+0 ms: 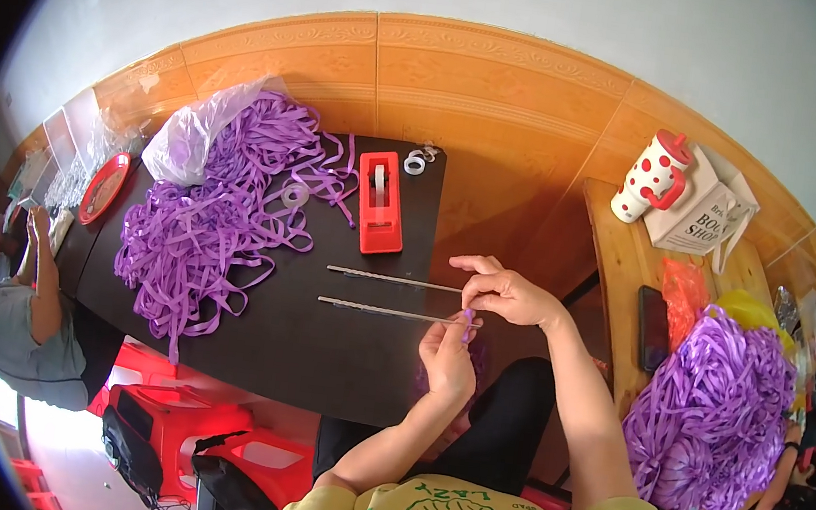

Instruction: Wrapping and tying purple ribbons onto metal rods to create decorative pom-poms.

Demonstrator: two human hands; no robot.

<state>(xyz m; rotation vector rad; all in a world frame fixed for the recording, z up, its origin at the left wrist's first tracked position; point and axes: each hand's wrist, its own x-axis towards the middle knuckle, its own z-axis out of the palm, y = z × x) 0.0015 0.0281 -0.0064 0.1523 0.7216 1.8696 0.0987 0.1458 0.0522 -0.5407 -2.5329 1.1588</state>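
Note:
Just past the right edge of the dark table, my left hand is closed in a pinch at a short piece of purple ribbon. This ribbon sits at the end of the nearer thin metal rod. My right hand comes from above, thumb and forefinger closed on the ribbon's upper part, other fingers stretched out. Parallel to the first, the farther metal rod runs behind my right fingers, which hide its end. Both rods look twisted toward their left ends and reach over the table.
A heap of purple ribbon and a red tape dispenser are on the dark table. The wooden table at right bears more ribbon, a phone and a dotted tumbler. Other people sit at both sides.

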